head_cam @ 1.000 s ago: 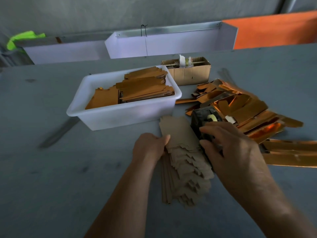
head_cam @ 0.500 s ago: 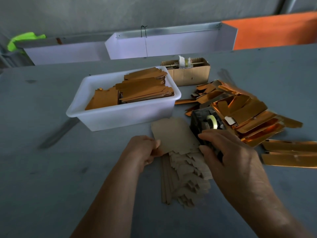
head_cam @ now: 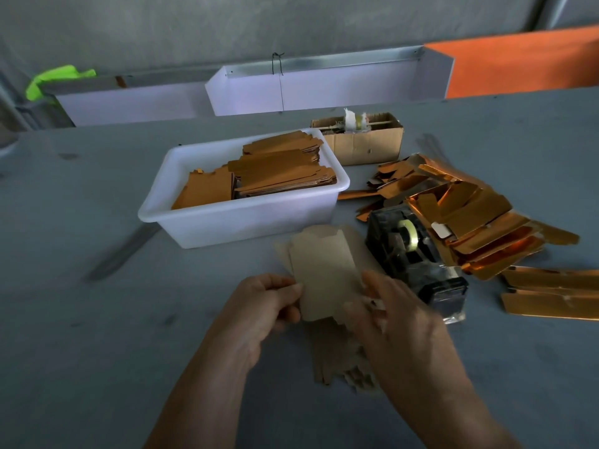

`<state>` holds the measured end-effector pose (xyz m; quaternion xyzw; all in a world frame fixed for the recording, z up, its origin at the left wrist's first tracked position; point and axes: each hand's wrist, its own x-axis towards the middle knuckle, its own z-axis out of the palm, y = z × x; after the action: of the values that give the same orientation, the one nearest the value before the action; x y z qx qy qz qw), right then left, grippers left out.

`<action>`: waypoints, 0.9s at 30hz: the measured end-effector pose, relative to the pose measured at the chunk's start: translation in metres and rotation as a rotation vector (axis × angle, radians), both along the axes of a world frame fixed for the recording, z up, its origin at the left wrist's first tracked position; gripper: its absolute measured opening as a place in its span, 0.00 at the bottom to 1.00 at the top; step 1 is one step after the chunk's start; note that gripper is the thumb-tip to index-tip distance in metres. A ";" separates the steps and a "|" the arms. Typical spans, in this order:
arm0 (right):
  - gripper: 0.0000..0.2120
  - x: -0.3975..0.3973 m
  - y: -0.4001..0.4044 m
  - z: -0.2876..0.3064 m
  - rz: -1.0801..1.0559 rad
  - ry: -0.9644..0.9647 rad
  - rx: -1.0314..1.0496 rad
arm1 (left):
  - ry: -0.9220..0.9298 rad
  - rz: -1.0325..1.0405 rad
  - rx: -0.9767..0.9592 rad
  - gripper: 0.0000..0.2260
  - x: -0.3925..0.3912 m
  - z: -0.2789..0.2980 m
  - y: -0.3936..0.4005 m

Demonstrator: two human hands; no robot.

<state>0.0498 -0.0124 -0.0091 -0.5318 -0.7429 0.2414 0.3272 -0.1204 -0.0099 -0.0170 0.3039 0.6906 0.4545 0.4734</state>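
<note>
A flat tan cardboard blank (head_cam: 324,270) is lifted off a stack of like blanks (head_cam: 340,358) lying on the grey table. My left hand (head_cam: 262,306) pinches the blank's left edge between thumb and fingers. At the blank's right edge is my right hand (head_cam: 398,322), blurred by motion, with its fingers touching the blank. A black tape dispenser (head_cam: 411,257) with a yellowish roll stands just right of my hands.
A white plastic tub (head_cam: 240,218) holds stacked gold-faced folded cartons. Behind it sits a small open cardboard box (head_cam: 363,140). A heap of shiny gold carton blanks (head_cam: 479,228) spreads at the right. White trays (head_cam: 324,85) line the far table edge.
My left hand has drawn the top blank off the stack and raised it. My right hand has left the tape dispenser and come over to the blank's right edge.
</note>
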 end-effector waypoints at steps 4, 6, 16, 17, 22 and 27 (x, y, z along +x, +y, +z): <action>0.16 -0.006 0.002 -0.010 0.041 -0.177 0.032 | 0.004 -0.033 -0.024 0.04 0.005 -0.005 0.000; 0.11 -0.008 0.003 -0.015 0.051 -0.173 0.059 | 0.068 -0.016 0.000 0.07 0.009 -0.007 0.002; 0.31 -0.011 0.016 -0.023 -0.058 -0.132 0.051 | 0.066 0.042 0.104 0.08 0.006 -0.010 0.004; 0.33 -0.012 0.017 -0.023 -0.060 -0.126 0.040 | 0.043 0.045 0.110 0.07 0.006 -0.010 0.004; 0.37 -0.012 0.020 -0.023 -0.052 -0.108 0.004 | -0.010 0.071 0.127 0.03 0.007 -0.013 0.007; 0.37 -0.012 0.023 -0.022 -0.062 -0.076 -0.034 | 0.039 -0.005 0.116 0.05 0.008 -0.011 0.006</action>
<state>0.0380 0.0101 -0.0313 -0.5690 -0.7336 0.2234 0.2971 -0.1120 -0.0035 -0.0276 0.3414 0.6713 0.4865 0.4428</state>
